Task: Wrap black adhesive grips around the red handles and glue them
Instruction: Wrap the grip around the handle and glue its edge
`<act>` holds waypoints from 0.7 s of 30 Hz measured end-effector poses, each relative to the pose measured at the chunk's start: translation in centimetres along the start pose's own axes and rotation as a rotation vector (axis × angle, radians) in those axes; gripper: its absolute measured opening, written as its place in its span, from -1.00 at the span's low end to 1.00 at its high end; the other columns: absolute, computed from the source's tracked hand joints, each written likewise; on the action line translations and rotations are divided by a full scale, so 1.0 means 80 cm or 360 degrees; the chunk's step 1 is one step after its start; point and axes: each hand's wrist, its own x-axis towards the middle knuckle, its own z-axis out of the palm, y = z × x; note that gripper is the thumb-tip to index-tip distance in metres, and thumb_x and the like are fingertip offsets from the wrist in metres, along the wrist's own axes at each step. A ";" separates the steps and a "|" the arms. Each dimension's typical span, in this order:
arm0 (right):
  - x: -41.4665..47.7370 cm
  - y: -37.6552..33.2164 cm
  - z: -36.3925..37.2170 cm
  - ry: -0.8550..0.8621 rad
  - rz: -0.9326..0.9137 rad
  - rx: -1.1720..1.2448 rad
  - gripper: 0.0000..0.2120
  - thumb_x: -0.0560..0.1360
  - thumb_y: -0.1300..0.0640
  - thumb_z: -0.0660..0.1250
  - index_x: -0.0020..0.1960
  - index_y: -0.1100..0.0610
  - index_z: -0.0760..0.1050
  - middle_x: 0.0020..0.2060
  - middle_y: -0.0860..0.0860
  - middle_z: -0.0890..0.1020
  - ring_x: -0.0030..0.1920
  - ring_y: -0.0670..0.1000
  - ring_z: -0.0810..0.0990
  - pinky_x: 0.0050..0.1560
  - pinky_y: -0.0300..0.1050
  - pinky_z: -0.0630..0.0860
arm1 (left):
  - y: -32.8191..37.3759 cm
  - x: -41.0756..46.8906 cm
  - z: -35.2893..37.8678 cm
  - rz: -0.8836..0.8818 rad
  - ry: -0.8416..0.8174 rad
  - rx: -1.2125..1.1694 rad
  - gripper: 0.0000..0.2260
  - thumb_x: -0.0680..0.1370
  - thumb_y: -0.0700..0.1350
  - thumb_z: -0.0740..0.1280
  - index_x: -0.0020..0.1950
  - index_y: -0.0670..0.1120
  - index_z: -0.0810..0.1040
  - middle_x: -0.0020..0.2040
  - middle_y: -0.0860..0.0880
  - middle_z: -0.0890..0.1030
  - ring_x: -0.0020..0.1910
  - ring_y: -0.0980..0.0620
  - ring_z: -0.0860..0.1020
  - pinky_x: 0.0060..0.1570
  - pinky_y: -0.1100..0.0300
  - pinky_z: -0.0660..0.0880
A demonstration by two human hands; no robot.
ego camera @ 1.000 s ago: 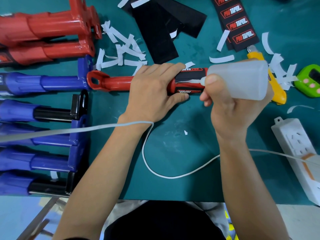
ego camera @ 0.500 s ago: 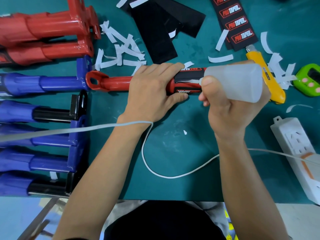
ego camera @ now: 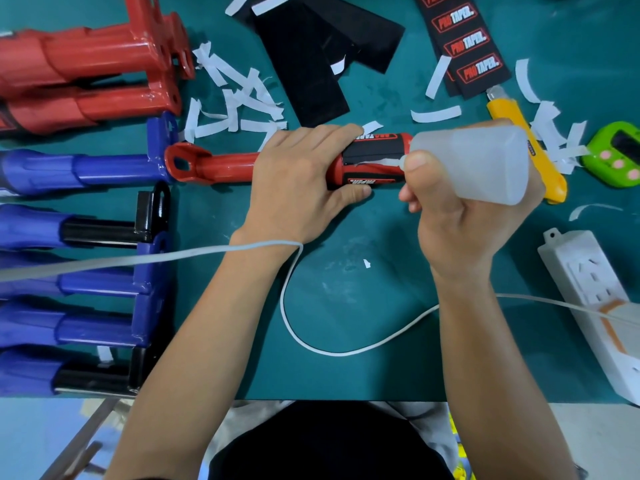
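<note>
A red handle (ego camera: pixel 214 166) lies across the green mat, its right end wrapped in a black adhesive grip (ego camera: pixel 375 157) with red logo patches. My left hand (ego camera: pixel 299 183) clamps over the handle just left of the grip's exposed part. My right hand (ego camera: pixel 460 220) squeezes a translucent glue bottle (ego camera: pixel 481 164), lying sideways, with its nozzle tip touching the seam of the grip near its right end. More black grip sheets (ego camera: pixel 311 64) and printed grips (ego camera: pixel 467 46) lie at the back.
Red handles (ego camera: pixel 86 74) and several blue handles (ego camera: pixel 69 306) line the left side. White backing strips (ego camera: pixel 239 102) litter the mat. A yellow utility knife (ego camera: pixel 533 157), a green timer (ego camera: pixel 616 154), a white power strip (ego camera: pixel 595 306) and a white cable (ego camera: pixel 332 351) lie nearby.
The glue bottle and my right hand have slid left along the grip, bringing the nozzle further over its seam. My left hand stays clamped on the handle.
</note>
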 end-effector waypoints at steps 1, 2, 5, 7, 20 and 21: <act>0.000 0.000 0.000 0.0006 0.0006 0.0007 -0.72 0.60 -0.04 0.46 -0.13 0.16 0.61 -0.31 0.03 0.66 -0.34 0.26 0.65 -0.35 0.20 0.54 | 0.000 0.000 0.000 0.0001 0.0001 0.0001 -0.42 0.46 0.28 0.49 0.37 -0.03 0.61 0.22 0.04 0.67 0.12 -0.09 0.61 0.13 -0.01 0.42; 0.000 -0.001 0.000 0.0015 0.0013 0.0006 -0.73 0.60 -0.04 0.46 -0.13 0.15 0.61 -0.31 0.02 0.66 -0.34 0.26 0.65 -0.35 0.20 0.54 | 0.000 0.000 0.000 0.0002 0.0003 0.0002 -0.42 0.46 0.28 0.49 0.37 -0.02 0.61 0.22 0.04 0.67 0.12 -0.09 0.61 0.13 -0.01 0.42; -0.001 -0.003 -0.001 0.0025 0.0009 0.0005 -0.76 0.60 -0.04 0.46 -0.13 0.11 0.60 -0.33 0.00 0.65 -0.35 0.25 0.65 -0.36 0.19 0.54 | 0.000 0.000 0.000 0.0003 0.0005 0.0010 -0.42 0.46 0.28 0.48 0.36 -0.02 0.61 0.20 0.04 0.67 0.11 -0.09 0.61 0.12 0.00 0.41; 0.000 -0.003 -0.001 0.0014 0.0014 0.0021 -0.69 0.60 -0.05 0.45 -0.16 0.18 0.60 -0.36 -0.04 0.64 -0.37 0.17 0.66 -0.36 0.14 0.55 | -0.001 -0.001 0.001 0.0004 0.0009 0.0012 -0.43 0.46 0.28 0.48 0.36 -0.02 0.61 0.20 0.04 0.68 0.10 -0.09 0.61 0.11 0.02 0.39; 0.000 0.000 -0.002 0.0022 0.0021 -0.0001 -0.72 0.60 -0.08 0.46 -0.13 0.12 0.63 -0.33 0.00 0.66 -0.35 0.20 0.66 -0.35 0.18 0.55 | -0.003 0.000 0.002 0.0010 0.0014 0.0011 -0.41 0.46 0.30 0.48 0.36 -0.01 0.60 0.20 0.05 0.67 0.11 -0.08 0.61 0.12 0.04 0.38; 0.001 0.000 -0.003 0.0024 0.0018 0.0000 -0.73 0.60 -0.08 0.46 -0.13 0.10 0.62 -0.33 -0.01 0.66 -0.34 0.20 0.66 -0.35 0.18 0.55 | -0.003 0.000 0.002 0.0011 0.0013 0.0012 -0.42 0.46 0.30 0.48 0.36 -0.01 0.60 0.21 0.05 0.67 0.11 -0.08 0.61 0.12 0.04 0.38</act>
